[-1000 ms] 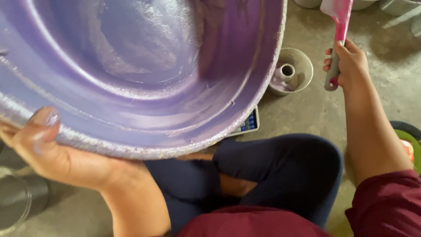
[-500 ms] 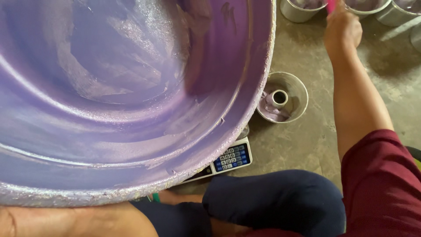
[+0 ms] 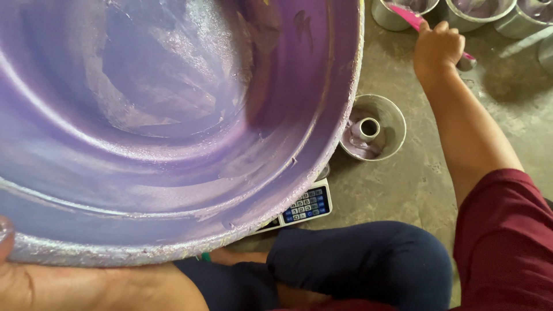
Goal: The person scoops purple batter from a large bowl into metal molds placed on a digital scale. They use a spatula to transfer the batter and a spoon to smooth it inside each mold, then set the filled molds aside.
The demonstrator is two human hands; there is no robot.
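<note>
A large purple basin [image 3: 173,132], tilted toward the camera, fills the left and centre of the frame; its inside is coated with a thin wet film of purple batter. Its near rim at the lower left is held by the left hand [image 3: 23,276], of which only the thumb and heel are seen; how the other fingers lie cannot be told. At the upper right, the right hand [image 3: 439,47] is closed around a pink spatula [image 3: 412,16], whose blade reaches over a metal tin [image 3: 391,14]. A ring mould [image 3: 373,126], partly filled with purple batter, stands on the concrete floor [image 3: 403,190] just right of the basin. A scale [image 3: 305,206] is partly hidden below the basin's rim. The basin is judged bulky but light, fairly stiff, and slippery where coated; the crusted rim is judged the surest hold.
</note>
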